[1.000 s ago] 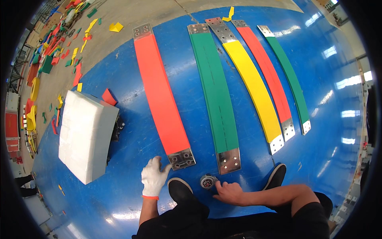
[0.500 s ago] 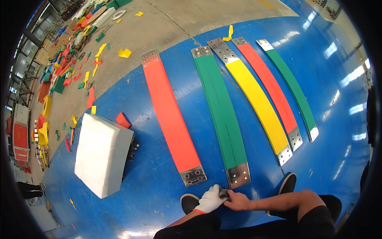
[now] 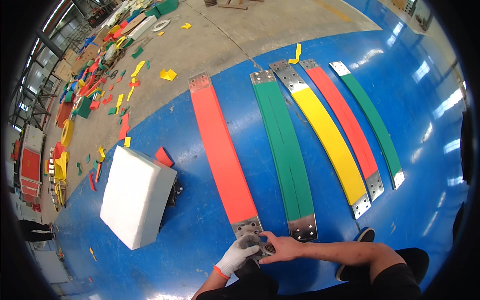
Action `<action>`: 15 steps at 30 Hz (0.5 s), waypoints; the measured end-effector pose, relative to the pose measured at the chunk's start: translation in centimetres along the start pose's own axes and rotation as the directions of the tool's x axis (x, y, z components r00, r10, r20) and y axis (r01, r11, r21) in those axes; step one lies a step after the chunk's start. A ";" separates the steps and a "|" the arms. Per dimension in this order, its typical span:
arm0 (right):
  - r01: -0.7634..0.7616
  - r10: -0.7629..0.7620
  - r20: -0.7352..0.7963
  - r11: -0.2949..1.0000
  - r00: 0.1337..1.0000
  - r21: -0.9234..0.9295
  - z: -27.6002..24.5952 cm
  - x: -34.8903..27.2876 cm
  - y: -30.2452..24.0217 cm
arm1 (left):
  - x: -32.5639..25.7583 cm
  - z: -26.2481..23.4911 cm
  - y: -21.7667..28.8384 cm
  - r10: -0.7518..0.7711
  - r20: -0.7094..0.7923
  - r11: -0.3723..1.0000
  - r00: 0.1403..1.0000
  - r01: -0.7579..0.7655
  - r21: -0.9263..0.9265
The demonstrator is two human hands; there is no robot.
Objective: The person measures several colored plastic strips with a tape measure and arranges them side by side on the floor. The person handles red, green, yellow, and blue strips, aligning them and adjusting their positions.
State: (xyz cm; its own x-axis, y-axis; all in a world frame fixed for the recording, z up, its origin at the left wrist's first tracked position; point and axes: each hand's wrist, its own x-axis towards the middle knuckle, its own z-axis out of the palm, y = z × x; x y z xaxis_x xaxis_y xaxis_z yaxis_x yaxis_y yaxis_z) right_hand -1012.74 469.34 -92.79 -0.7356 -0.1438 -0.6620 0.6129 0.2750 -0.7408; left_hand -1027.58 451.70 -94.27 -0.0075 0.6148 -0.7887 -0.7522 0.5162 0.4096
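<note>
Glossy blue floor meets bare concrete scattered with coloured offcuts. Five insulated busbar strips lie side by side. By the orange strip's near plate, gloved left hand and bare right hand pinch a small metal ring.

left hand: white knit glove with an orange cuff band
right hand: bare, no glove, forearm unsleeved
legs: black trousers
shoes: dark, blue-edged at the right foot
</note>
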 end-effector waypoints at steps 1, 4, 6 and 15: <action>-0.017 0.016 0.069 1.000 0.997 0.004 0.0 0.1 0.0 | -0.1 -0.3 0.1 -0.039 0.036 0.999 0.999 0.040 -0.031; 0.073 -0.068 0.172 0.997 0.983 -0.024 0.4 0.8 0.5 | -0.3 -1.2 0.3 -0.085 0.181 0.995 0.980 0.074 0.068; 0.050 -0.053 0.291 0.999 0.955 0.015 0.8 1.5 1.1 | -0.4 -1.2 -0.1 -0.042 0.125 0.959 0.991 0.004 0.283; -0.198 0.079 0.225 0.795 0.971 0.574 1.7 2.0 6.4 | 1.8 -0.5 7.2 0.196 0.026 0.964 0.980 -0.197 0.176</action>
State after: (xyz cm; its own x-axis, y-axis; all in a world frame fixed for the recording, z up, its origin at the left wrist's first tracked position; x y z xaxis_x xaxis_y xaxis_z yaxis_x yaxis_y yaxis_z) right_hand -1009.75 469.21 -99.07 -0.6011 -0.3323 -0.7269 0.7980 -0.2986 -0.5234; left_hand -1033.35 456.21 -92.94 -0.1379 0.7191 -0.6811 -0.6080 0.4814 0.6314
